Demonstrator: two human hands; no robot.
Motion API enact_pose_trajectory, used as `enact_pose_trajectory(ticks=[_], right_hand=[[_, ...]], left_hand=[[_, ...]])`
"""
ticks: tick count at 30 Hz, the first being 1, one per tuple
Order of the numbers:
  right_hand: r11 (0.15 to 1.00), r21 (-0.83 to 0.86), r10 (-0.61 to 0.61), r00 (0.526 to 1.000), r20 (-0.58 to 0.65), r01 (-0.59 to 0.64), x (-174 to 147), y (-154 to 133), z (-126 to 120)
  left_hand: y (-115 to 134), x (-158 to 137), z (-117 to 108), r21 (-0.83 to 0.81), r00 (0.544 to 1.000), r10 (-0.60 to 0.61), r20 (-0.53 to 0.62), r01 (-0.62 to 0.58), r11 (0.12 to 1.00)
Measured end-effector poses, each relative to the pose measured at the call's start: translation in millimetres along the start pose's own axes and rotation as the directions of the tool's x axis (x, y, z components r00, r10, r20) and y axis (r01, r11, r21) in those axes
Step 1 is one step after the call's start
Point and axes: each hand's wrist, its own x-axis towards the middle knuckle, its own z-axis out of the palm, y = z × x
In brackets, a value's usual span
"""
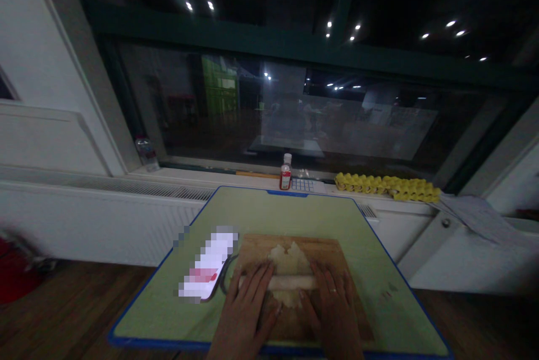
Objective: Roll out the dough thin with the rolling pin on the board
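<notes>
A pale rolling pin (291, 282) lies crosswise over a flattened sheet of dough (288, 259) with ragged edges. The dough rests on a wooden cutting board (252, 245). My left hand (248, 301) is on the pin's left end, fingers laid over it and thumb on the near side. On the right end, my right hand (334, 301) holds the pin in the same way, a ring on one finger. Both palms face down and cover the pin's ends. Dough shows on the far and near sides of the pin.
The board sits on a green, blue-edged folding table (202, 208). A blurred phone (213, 261) lies left of the board, near a dark curved cord or handle (225, 276). Along the windowsill are a small red-labelled bottle (286, 173), yellow egg trays (387, 186) and a clear bottle (147, 153).
</notes>
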Motion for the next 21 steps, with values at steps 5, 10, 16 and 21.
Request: enact_pose_trajectory(ticks=[5,10,16,21], right_hand=[[1.000,0.003,0.009,1.000,0.005,-0.009,0.5,-0.8,1.7],[1.000,0.003,0.027,1.000,0.003,-0.027,-0.3,-1.7,1.4],[1.000,-0.003,0.019,1.000,0.011,-0.019,-1.3,-0.3,2.3],[1.000,-0.005,0.025,1.000,0.006,-0.025,-1.3,-1.3,4.2]], left_hand=[[-0.3,-0.1,1.1,0.008,1.000,0.014,-0.011,-0.014,1.000],[-0.3,0.1,0.3,0.004,1.000,0.012,-0.015,-0.012,1.000],[-0.4,-0.3,0.6,0.008,1.000,0.009,-0.011,-0.009,1.000],[-2.7,-1.8,4.0,0.016,0.999,0.029,-0.014,-0.028,0.999]])
